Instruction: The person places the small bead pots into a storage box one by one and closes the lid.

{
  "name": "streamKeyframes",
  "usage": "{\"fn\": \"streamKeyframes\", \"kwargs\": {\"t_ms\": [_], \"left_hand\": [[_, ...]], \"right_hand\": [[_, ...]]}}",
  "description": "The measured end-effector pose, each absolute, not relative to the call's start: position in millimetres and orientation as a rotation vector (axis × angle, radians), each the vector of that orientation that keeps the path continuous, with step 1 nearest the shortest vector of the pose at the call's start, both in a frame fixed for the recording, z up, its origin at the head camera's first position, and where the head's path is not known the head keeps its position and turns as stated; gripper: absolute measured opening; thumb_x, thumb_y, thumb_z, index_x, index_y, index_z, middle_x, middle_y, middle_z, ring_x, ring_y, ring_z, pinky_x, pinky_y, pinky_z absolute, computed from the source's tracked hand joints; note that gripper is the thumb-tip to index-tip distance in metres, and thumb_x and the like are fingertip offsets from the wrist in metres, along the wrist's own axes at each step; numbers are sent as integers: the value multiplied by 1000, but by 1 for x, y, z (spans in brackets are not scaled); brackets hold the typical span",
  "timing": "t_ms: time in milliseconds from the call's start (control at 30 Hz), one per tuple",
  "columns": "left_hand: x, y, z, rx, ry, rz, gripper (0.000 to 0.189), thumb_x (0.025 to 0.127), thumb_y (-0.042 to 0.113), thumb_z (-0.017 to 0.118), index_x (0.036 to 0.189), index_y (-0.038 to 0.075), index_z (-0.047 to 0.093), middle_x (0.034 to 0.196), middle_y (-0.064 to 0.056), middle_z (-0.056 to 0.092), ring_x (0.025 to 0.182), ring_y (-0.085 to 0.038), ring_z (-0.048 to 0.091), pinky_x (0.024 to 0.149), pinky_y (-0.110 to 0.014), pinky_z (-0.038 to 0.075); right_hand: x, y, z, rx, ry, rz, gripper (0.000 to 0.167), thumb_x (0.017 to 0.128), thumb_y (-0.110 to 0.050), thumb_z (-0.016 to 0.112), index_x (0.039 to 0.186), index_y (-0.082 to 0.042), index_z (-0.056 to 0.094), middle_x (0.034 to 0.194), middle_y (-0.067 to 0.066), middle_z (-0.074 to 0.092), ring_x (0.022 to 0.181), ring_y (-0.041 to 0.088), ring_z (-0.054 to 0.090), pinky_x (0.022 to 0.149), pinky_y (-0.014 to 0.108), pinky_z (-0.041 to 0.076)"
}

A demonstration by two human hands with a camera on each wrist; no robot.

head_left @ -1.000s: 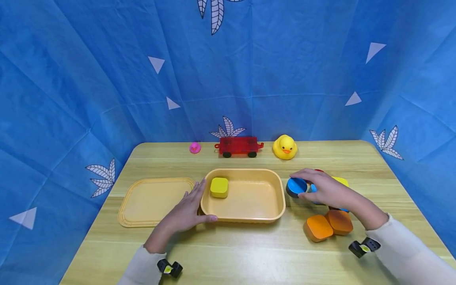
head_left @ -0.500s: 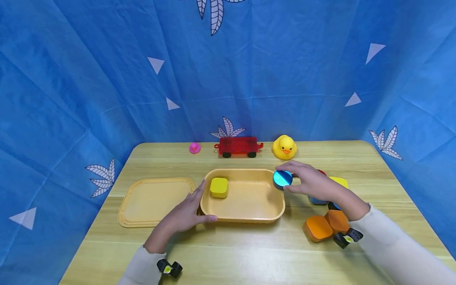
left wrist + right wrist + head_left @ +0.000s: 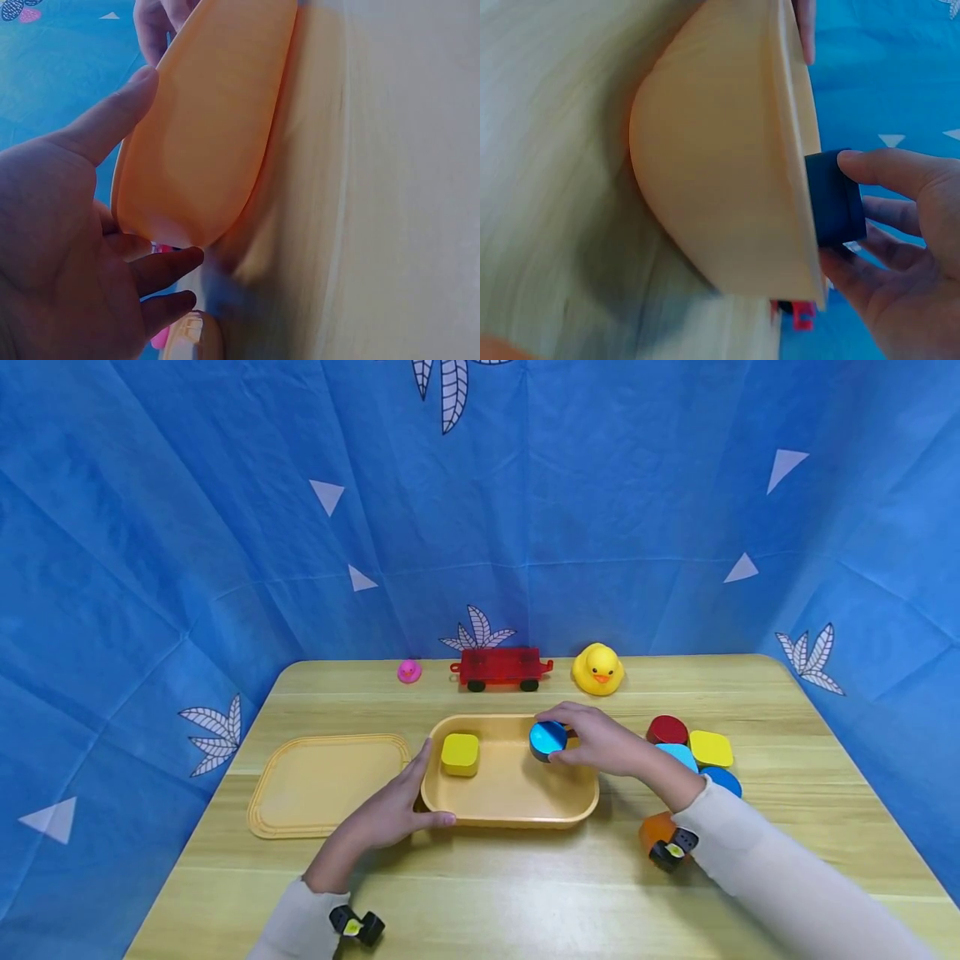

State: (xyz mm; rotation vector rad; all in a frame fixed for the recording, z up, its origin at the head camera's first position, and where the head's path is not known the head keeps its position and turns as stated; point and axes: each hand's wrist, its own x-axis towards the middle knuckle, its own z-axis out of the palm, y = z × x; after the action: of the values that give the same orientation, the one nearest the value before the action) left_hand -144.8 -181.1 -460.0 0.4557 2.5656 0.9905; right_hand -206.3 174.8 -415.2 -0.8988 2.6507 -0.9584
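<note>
A peach-coloured plastic box (image 3: 525,814) stands mid-table, a yellow block (image 3: 461,753) in its left part. My left hand (image 3: 396,802) rests against the box's left end, straight thumb along the near rim and extended fingers along the short side. In the left wrist view its thumb (image 3: 124,112) touches the outer wall. My right hand (image 3: 600,739) pinches a round blue block (image 3: 547,739) between thumb and fingers over the box's right half. The right wrist view shows that block (image 3: 834,196) at rim height, its lower part hidden behind the wall.
A flat lid (image 3: 326,785) lies left of the box. Behind stand a pink duck (image 3: 408,672), red toy wagon (image 3: 501,667) and yellow duck (image 3: 597,669). At right are red (image 3: 667,729), yellow (image 3: 711,748) and blue blocks (image 3: 722,778); the right sleeve partly hides an orange block (image 3: 654,831).
My right hand has carried the round blue block leftward from the group of blocks, across the right rim to above the box's inside. The left hand and box have stayed put.
</note>
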Motion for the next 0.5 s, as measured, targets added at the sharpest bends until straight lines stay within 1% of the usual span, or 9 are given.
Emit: {"fn": "streamKeyframes", "kwargs": {"t_ms": [267,500], "left_hand": [[-146,-180,-461,445,2565,989,122,87,53,79,166,24,-9,174,-5,1,158,-32,12,126,-53,18],[-146,-179,-461,438,2572,977,122,87,54,78,166,23,-9,174,-6,2,158,-32,14,126,-53,20]], "right_hand": [[-213,148,-427,-930,2628,-980,55,90,-12,80,138,5,60,136,22,61,120,37,60,98,47,57],[-219,124,-437,-865,2629,-929,58,89,-16,82,140,0,61,139,21,61,124,37,58,104,49,52]]}}
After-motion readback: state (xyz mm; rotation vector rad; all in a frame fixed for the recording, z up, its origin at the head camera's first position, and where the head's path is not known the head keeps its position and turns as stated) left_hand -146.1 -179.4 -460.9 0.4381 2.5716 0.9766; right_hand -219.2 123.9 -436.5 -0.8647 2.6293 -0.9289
